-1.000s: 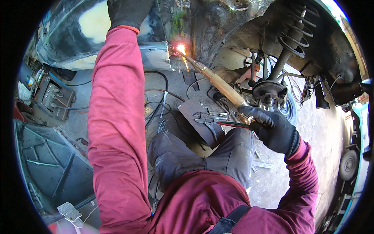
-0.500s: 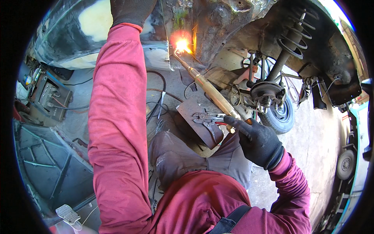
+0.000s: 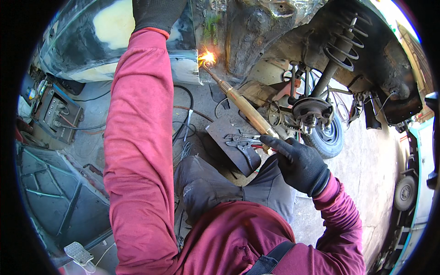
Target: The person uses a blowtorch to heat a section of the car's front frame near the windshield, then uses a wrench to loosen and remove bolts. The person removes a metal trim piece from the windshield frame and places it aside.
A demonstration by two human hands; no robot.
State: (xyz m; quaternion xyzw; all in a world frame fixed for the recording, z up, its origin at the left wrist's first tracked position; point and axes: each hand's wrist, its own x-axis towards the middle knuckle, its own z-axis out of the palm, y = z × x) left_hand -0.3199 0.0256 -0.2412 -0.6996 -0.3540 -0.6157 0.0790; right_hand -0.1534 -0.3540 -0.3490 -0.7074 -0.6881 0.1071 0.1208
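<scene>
My right hand (image 3: 300, 167), in a black glove, grips the rear end of a long brass-coloured welding torch (image 3: 247, 110), its index finger stretched along the handle. The torch slants up and left, and its bent tip meets the lower seam of a car body panel (image 3: 185, 68). A small orange flame with sparks (image 3: 207, 57) glows there. My left hand (image 3: 158, 16), gloved too, reaches up over the panel at the top edge; its fingers are out of the picture. Locking pliers (image 3: 238, 140) lie on a brown metal piece (image 3: 219, 130) between my knees, below the torch.
To the right hang a coil spring (image 3: 339, 57) and a wheel hub (image 3: 313, 110), with a loose wheel (image 3: 327, 137) beneath. Dark hoses (image 3: 189, 103) cross the floor. At left stand a machine box (image 3: 57, 114) with cables and a ribbed grey-green panel (image 3: 50, 188).
The bright glow has shrunk to a smaller orange flame. The torch tip and my right hand have shifted slightly left. My left hand stays near the same spot.
</scene>
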